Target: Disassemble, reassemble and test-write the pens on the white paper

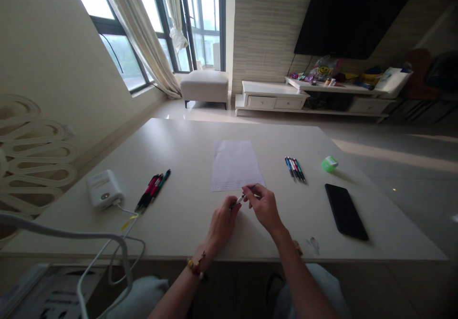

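My left hand is closed around the lower end of a white-and-dark pen, just above the table's near half. At the pen's upper end, the fingers of my right hand are pinched together; a thin dark bit shows by these fingertips, too small to make out. Both hands are close together at the near edge of a white sheet of paper, which carries faint printed lines along its bottom. Much of the pen is hidden by the fingers.
Several pens lie right of the paper, near a green-and-white small box and a black phone. More pens lie left, beside a white device with a cable. Small items rest near the table's front edge.
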{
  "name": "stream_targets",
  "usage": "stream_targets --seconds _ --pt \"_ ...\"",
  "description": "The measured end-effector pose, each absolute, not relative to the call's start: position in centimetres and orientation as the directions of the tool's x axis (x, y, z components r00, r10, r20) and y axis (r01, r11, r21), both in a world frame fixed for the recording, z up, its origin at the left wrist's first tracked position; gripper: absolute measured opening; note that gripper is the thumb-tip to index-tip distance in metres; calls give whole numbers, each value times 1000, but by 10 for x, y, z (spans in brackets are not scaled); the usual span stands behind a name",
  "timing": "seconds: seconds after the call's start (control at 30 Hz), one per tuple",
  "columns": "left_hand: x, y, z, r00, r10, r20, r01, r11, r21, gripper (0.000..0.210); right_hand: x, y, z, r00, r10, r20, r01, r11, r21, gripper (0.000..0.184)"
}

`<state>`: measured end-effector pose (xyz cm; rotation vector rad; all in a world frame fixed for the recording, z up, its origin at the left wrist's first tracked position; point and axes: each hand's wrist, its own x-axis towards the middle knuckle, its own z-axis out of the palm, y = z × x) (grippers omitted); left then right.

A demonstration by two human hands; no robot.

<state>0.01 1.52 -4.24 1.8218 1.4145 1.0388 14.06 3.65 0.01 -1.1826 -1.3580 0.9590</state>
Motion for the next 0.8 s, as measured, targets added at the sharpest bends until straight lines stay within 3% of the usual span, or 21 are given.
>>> stream_targets --seconds 0.2,0.37,0.5,0.57,0.67,0.8 --pt "8 9 -34 136 951 276 394 -308 866 26 142 35 -2 -75 966 246 173 256 -951 20" --pt "15 11 -29 93 960 265 313 -281 907 26 139 36 -2 -92 974 207 138 218 -966 21" --pt "14 15 -33 5 967 254 330 -242 913 26 153 40 1 -87 988 131 110 140 -984 32" --pt "14 16 -34 -43 969 243 331 -215 919 28 168 43 0 22 992 122 204 115 -972 31" --pt "15 17 -36 -81 965 249 289 -216 933 31 194 45 -7 153 975 162 486 69 -872 20" --pt "19 17 -36 -87 963 256 271 -224 936 32 206 45 -21 50 988 144 718 64 -693 15"
